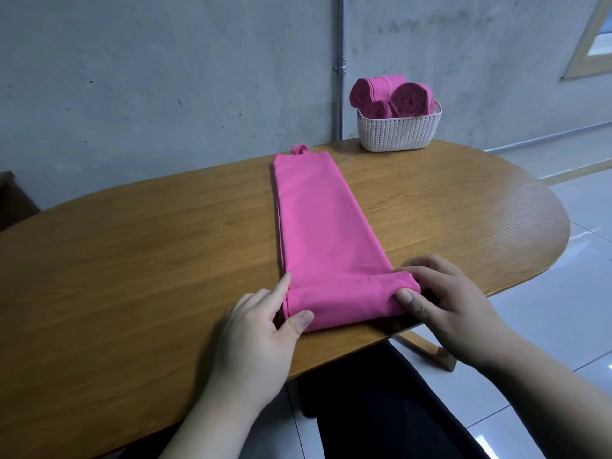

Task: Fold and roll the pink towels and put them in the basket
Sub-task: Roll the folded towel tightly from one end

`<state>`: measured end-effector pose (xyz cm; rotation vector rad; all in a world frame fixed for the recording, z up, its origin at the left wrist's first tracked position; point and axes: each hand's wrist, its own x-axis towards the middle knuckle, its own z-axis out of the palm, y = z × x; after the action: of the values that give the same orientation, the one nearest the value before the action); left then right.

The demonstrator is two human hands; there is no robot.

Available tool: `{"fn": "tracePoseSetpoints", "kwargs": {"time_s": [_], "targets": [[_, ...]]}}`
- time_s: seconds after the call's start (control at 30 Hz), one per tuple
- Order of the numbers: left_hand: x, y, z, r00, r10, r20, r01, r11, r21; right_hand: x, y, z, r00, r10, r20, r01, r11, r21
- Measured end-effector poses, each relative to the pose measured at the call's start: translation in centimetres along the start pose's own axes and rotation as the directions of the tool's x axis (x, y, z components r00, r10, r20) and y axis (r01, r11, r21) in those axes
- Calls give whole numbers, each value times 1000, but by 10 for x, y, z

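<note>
The left hand (pixel 255 323) pinches the left end of the roll (pixel 344 298), with its thumb on the near face and its index finger laid along the towel's left edge. The right hand (pixel 453 303) grips the other end, thumb pressed against the front and the fingers curled over the top. From where I stand, both hands are closed on cloth and neither is flat.

The roll is only a turn or so thick and sits at the near edge of the wooden table (pixel 149 243). The rest of the pink towel (pixel 324 220) runs away from the person as a long folded strip that lies smooth. A small hanging loop (pixel 299 150) pokes out at the far end.

To do this step well, I'd say both hands should push forward at the same pace so the roll doesn't cone out to one side. The thumbs should tuck the cloth tight on each turn, because a slack core will likely spring open later. It should also help to watch the strip's left edge, where the layers look slightly offset.

The white woven basket (pixel 400 132) stands at the far side of the table near the wall, well apart from the hands. Three rolled towels (pixel 407 97) already sit in it and rise above the rim, so space for this one looks tight.
</note>
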<state>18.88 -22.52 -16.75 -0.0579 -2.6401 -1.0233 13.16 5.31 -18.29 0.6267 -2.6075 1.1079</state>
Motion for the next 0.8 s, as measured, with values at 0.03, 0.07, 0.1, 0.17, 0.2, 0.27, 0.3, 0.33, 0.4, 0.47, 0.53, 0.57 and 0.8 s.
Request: {"fn": "tracePoseSetpoints", "kwargs": {"time_s": [0.03,0.07,0.1,0.17,0.2,0.27,0.3,0.33,0.4,0.47,0.53,0.57,0.8], "targets": [[0,-1,0,1000,-1,6,1,1000,-1,-2,1,0,1000,-10,16,10,1000,10],[1,-1,0,1000,0,18,0,1000,-1,-3,2,1,1000,-16,26,16,1000,16],[2,-1,0,1000,5,27,-5,1000,0,-5,2,1,1000,-8,25,7,999,36],[2,0,-1,1000,15,27,-15,1000,6,-7,2,2,1000,4,7,-5,997,76],[1,1,-1,1000,18,23,-18,1000,12,-7,2,2,1000,-16,-3,16,998,59],[1,0,-2,999,30,32,-31,999,13,-6,3,1,1000,-27,4,26,1000,13],[1,-1,-2,998,37,44,-37,999,3,-5,3,0,1000,-18,11,18,1000,10],[1,-1,-3,998,35,57,-34,999,-10,-5,3,0,1000,-11,14,11,1000,10],[1,1,-3,998,0,69,2,1000,-28,-4,1,-2,1000,-4,27,4,1000,3],[2,5,-3,997,-35,67,36,999,-8,-1,-2,-3,999,14,34,-13,1000,-14],[2,9,-3,996,-58,65,57,998,18,0,-4,-4,999,20,33,-20,1000,6],[2,10,-3,995,-72,64,71,997,24,-1,-3,-4,999,12,40,-14,999,37],[1,3,-3,1000,-6,22,6,1000,16,-4,-2,-2,996,73,60,-81,986,144]]}}
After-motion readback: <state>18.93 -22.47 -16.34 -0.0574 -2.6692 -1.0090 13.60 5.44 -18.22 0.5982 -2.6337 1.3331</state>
